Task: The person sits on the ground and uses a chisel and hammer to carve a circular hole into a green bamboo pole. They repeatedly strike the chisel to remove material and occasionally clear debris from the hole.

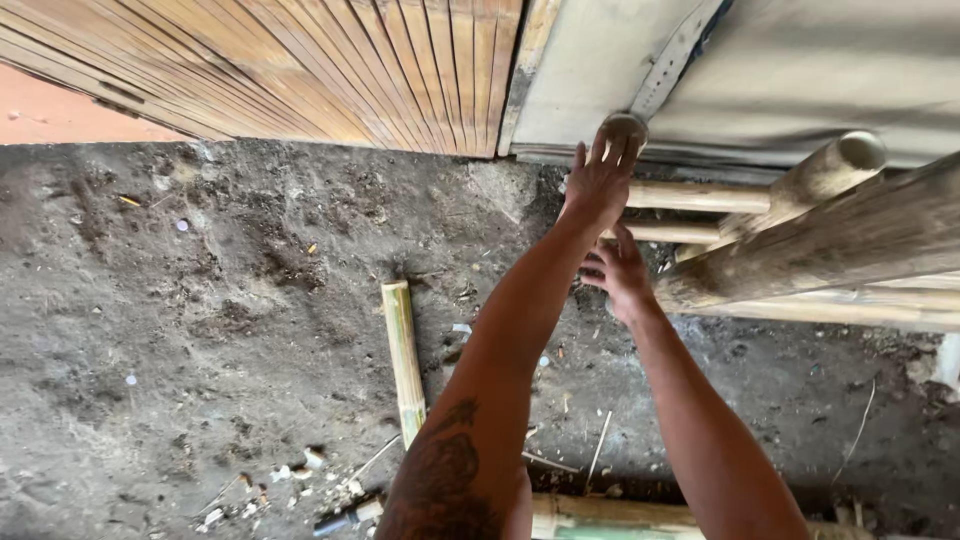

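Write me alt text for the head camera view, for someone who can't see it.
Two bare arms reach forward over dark dirt ground: the left hand presses on the end of a bamboo pole in a stack, the right hand just below against another pole. A short bamboo piece lies on the ground to the left.

I see a short bamboo piece [404, 358] lying on the dirt ground [200, 300], down and left of the fingers. A slatted bamboo wall [330, 60] stands up-left of them, a grey sheet [800, 70] up-right.
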